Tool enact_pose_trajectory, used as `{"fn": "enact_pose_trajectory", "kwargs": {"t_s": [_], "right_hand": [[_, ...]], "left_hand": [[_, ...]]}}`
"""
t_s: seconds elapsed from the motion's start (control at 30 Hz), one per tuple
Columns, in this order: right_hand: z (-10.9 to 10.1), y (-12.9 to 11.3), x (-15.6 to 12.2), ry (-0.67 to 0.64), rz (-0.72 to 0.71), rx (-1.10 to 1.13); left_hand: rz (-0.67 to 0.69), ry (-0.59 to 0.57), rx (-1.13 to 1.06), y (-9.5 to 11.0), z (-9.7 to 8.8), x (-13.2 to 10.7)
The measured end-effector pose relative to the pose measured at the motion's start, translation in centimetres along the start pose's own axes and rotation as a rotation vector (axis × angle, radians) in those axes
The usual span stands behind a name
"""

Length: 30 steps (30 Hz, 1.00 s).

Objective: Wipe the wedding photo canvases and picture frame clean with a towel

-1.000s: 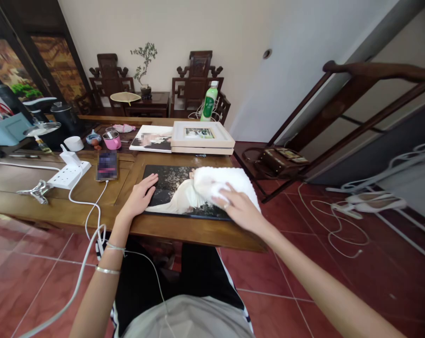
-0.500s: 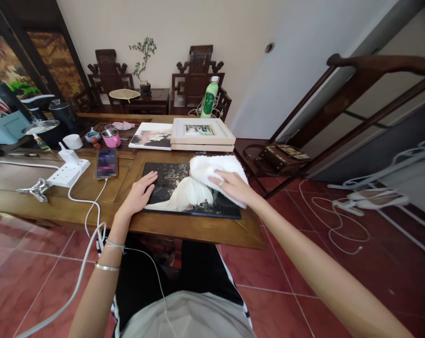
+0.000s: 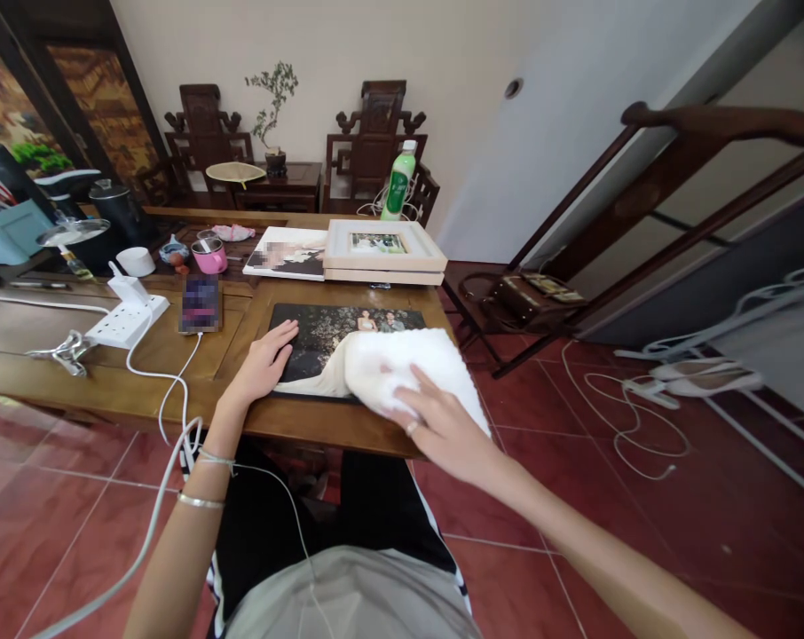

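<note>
A dark photo print [image 3: 328,330] lies flat on the wooden table [image 3: 176,368] in front of me. My left hand [image 3: 264,366] rests flat on its left edge, fingers spread. My right hand [image 3: 435,424] presses a white cloth [image 3: 402,366] onto the print's near right corner, fingers lying over the cloth. The cloth hides that part of the print.
Behind the print sit a pale wooden picture frame [image 3: 382,248] and another print [image 3: 286,253]. A phone [image 3: 201,303], a white power strip [image 3: 126,319] with cables, a pink cup [image 3: 210,256] and a green bottle [image 3: 400,182] stand further off. Red tiled floor with cables lies to the right.
My right hand has dragged the cloth from the print's far right part toward me to its near right corner, uncovering the figures in the picture. The left hand has stayed put.
</note>
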State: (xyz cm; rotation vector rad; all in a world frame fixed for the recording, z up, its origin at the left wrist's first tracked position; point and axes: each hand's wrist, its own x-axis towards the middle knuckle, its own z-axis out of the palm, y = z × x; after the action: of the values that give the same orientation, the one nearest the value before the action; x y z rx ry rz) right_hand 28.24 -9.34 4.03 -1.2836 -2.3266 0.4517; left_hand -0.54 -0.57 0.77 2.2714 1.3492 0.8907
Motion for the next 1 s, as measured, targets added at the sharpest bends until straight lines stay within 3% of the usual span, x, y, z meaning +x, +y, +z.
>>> {"fn": "enact_pose_trajectory", "kwargs": {"t_s": [0.07, 0.17, 0.4, 0.53, 0.6, 0.7, 0.87, 1.0], "right_hand": [[0.1, -1.0, -1.0, -0.043, -0.058, 0.034], [0.2, -0.4, 0.0, -0.091, -0.031, 0.08], [0.5, 5.2, 9.1, 0.073, 0.085, 0.067], [0.6, 6.0, 12.2, 0.123, 0.147, -0.013], [0.8, 5.2, 11.8, 0.122, 0.166, -0.042], [1.3, 2.7, 9.1, 0.079, 0.137, -0.032], [1.7, -2.0, 2.6, -0.025, -0.082, 0.033], [1.5, -2.8, 1.4, -0.143, -0.144, 0.067]], "left_hand": [[-0.002, -0.002, 0.004, 0.0, 0.0, 0.0], [-0.001, -0.001, 0.006, -0.1, 0.1, 0.0], [0.004, -0.003, 0.001, -0.2, 0.0, 0.0], [0.004, -0.008, -0.002, -0.2, -0.1, 0.0], [0.0, -0.011, 0.003, -0.2, -0.1, 0.0], [-0.011, -0.013, 0.009, -0.1, 0.0, 0.0], [-0.02, -0.024, 0.036, -0.1, 0.2, -0.1], [-0.014, -0.025, 0.048, -0.2, 0.2, 0.0]]}}
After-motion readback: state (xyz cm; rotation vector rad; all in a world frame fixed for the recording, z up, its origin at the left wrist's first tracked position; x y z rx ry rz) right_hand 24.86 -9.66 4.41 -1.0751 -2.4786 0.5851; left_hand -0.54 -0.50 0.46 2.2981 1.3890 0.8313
